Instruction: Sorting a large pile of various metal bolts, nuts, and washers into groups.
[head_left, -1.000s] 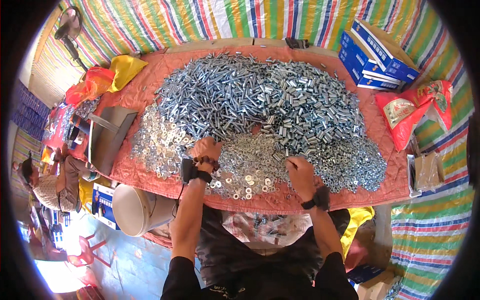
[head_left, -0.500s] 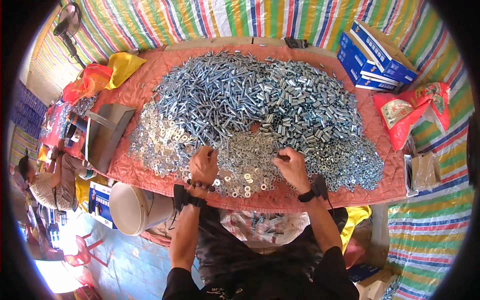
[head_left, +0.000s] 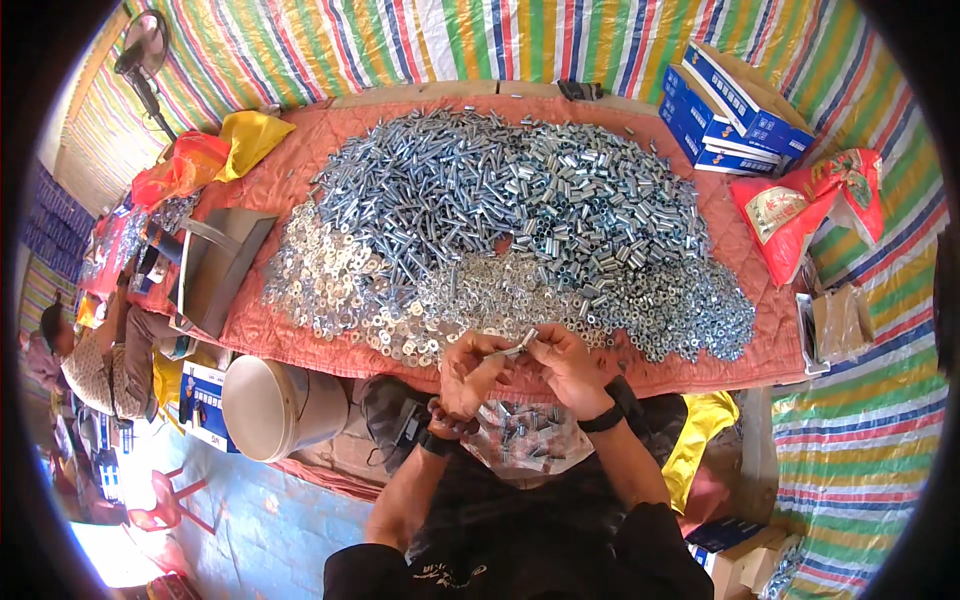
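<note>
Both of my hands meet in front of me, over the table's near edge. My left hand (head_left: 472, 374) is closed, its thumb and fingers pinching one end of a small silvery bolt (head_left: 522, 344). My right hand (head_left: 568, 368) grips the bolt's other end with its fingertips. Whether a sleeve or washer sits on the bolt is too small to tell. Beyond the hands lie a heap of bolts (head_left: 400, 190), metal sleeves (head_left: 610, 200), flat washers (head_left: 325, 262), smaller rings (head_left: 470, 288) and nuts (head_left: 700, 312).
A red quilted cloth (head_left: 245, 330) covers the table. An open clear bag (head_left: 525, 430) with metal pieces lies at my lap. A white bucket (head_left: 262, 408) and grey metal scoop (head_left: 222, 270) are left; blue boxes (head_left: 735, 110) and a red bag (head_left: 795, 210) right. Another person (head_left: 95, 370) sits far left.
My hands have drawn back from the small rings toward me and come together, now with a bolt between them. The view has shifted slightly, showing more of the lap bag.
</note>
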